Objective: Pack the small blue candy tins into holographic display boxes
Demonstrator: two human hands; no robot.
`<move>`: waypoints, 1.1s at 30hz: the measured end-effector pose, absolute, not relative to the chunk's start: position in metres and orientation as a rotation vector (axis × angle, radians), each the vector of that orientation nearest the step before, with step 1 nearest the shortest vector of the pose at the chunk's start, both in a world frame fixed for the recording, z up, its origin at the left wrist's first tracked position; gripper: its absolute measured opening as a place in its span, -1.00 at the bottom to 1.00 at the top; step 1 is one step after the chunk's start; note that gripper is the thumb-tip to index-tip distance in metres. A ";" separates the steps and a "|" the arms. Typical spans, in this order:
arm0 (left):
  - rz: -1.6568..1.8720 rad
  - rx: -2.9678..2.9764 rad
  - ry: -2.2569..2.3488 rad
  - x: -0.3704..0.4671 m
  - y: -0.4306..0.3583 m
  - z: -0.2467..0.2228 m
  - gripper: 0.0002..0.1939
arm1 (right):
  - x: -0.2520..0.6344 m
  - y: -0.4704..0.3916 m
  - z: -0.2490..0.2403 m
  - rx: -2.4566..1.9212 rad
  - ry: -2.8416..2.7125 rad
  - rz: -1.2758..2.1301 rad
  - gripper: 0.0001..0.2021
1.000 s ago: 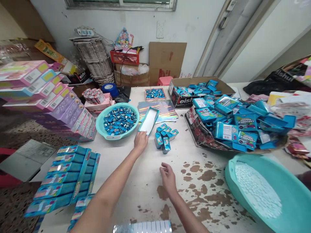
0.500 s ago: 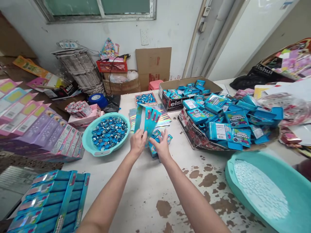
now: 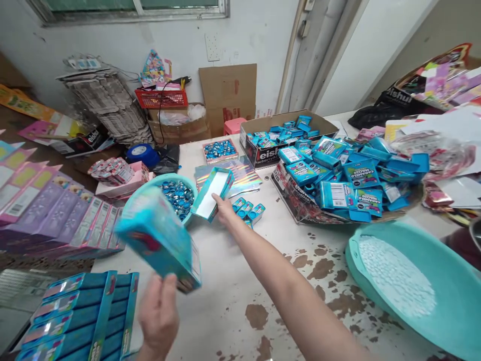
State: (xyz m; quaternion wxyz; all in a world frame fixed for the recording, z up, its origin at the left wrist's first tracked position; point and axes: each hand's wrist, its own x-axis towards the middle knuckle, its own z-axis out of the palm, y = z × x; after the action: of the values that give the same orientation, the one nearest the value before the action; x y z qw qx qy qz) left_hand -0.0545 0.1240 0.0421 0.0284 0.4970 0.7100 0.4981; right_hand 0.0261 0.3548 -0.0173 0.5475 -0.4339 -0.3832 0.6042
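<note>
My left hand [image 3: 160,313] is closed on the lower end of a blue cardboard box [image 3: 161,240], raised above the table at the left and smeared by motion. Farther back, my right hand [image 3: 224,208] pinches the near side of an open blue display tray [image 3: 208,199] with a white inside. That tray lies tilted beside a turquoise basin [image 3: 130,200] of blue and silver tins. Just right of my right hand stand several small blue candy packs [image 3: 248,208], partly covered by my wrist.
Blue packs [image 3: 340,195] heap in a carton at right, with another carton [image 3: 259,155] behind. A turquoise basin [image 3: 451,281] of white pellets stands front right. Stacked blue boxes [image 3: 75,316] fill the front left. Shiny sheets [image 3: 248,175] and a small tray of tins [image 3: 220,150] lie at the back.
My left hand has come down and left, now with a blue box. The right hand has moved left from the small packs onto the open tray. The view has shifted slightly.
</note>
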 end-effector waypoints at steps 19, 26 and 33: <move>0.596 1.717 2.026 0.060 0.257 -0.040 -0.06 | 0.176 0.234 -0.091 -1.467 -1.002 1.411 -0.59; 0.322 1.641 2.239 0.058 0.270 -0.038 -0.06 | 0.208 0.322 -0.041 -1.548 -2.223 0.388 -0.16; 0.130 1.697 2.209 0.063 0.279 -0.033 -0.05 | 0.175 0.388 -0.015 -1.019 -3.067 0.338 0.01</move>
State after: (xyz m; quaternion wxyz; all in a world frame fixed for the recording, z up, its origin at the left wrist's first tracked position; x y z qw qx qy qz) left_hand 0.0630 0.2788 -0.0330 0.1758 0.5991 0.7798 0.0457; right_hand 0.1752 0.3879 -0.0149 -0.0541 -0.3131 -0.9425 0.1038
